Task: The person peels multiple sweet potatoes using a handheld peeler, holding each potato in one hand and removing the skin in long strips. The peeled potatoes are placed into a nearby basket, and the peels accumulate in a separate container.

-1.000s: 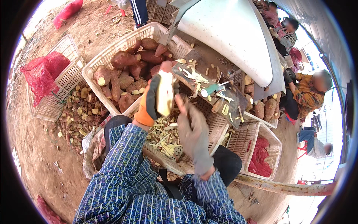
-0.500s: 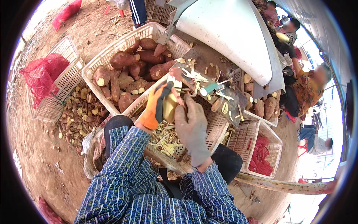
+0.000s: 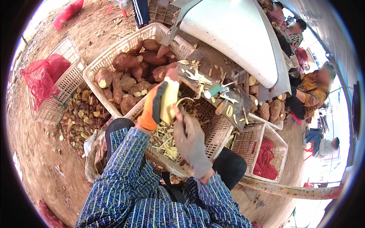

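While half a second ago both gloved hands were low over the peel pile, now the picture differs as follows.

Change: the sweet potato point(image 3: 169, 99) is lifted higher and stands more upright; its pale peeled side faces the camera and its red tip points up.
Left hand: the left hand point(image 3: 152, 108), in an orange and dark glove, has its fingers wrapped closed around the sweet potato from the left side.
Right hand: the right hand point(image 3: 190, 136), in a grey glove, is just beside the lower right of the sweet potato; its fingers are curled, but I cannot tell what they grip, because the motion blurs it.
Peel: a thin strip curls away near the right hand, above the peel pile point(image 3: 165, 142).
Surface: the peel pile lies in a white plastic crate point(image 3: 216, 131) in front of the knees.
Behind: a second white crate point(image 3: 114, 57) is full of unpeeled sweet potatoes, and a dark board point(image 3: 213, 89) with scraps lies next to it.
Ground: brown earth point(image 3: 45, 159), with cut ends scattered at the left.
Around: red mesh sacks point(image 3: 42, 76) in baskets, and other people sitting at the right.
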A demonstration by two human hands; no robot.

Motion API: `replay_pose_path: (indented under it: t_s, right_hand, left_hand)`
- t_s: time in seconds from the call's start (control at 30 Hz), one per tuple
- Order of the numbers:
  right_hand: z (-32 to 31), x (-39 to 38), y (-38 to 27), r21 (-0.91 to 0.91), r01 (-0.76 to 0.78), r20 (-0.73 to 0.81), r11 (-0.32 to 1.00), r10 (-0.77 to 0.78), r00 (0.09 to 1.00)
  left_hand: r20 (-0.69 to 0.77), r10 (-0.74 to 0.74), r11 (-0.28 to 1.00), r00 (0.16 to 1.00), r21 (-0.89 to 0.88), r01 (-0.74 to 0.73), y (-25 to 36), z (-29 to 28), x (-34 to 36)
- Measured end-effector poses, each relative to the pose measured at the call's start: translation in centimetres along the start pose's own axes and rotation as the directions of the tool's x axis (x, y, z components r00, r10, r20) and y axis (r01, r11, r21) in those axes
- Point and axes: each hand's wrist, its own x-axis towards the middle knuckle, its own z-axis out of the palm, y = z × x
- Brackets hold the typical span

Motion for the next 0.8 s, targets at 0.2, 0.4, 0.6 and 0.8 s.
replay_pose_path:
  t_s: [0.2,0.4,0.6,0.8]
  right_hand:
    - [-2.4,0.1,-0.9,0.297,-0.267,0.111,0.917,0.245,0.963]
    - [0.2,1.3,-0.9,0.098,-0.084,0.004,0.992,0.084,0.996]
    - [0.6,-5.0,-1.2,0.198,-0.127,0.090,0.972,0.111,0.990]
    - [0.6,-2.6,-2.1,0.216,-0.153,0.147,0.964,0.123,0.981]
  left_hand:
    - [0.111,-0.183,0.935,0.977,-0.286,0.207,0.8,-0.8,1.3]
    - [0.374,-0.124,0.804,0.919,-0.505,0.314,-3.3,-4.7,2.2]
    - [-0.207,-0.044,0.930,0.977,-0.366,-0.035,-1.0,-1.1,2.2]
    - [0.007,0.015,0.832,1.000,-0.555,-0.009,-3.1,-3.7,2.0]
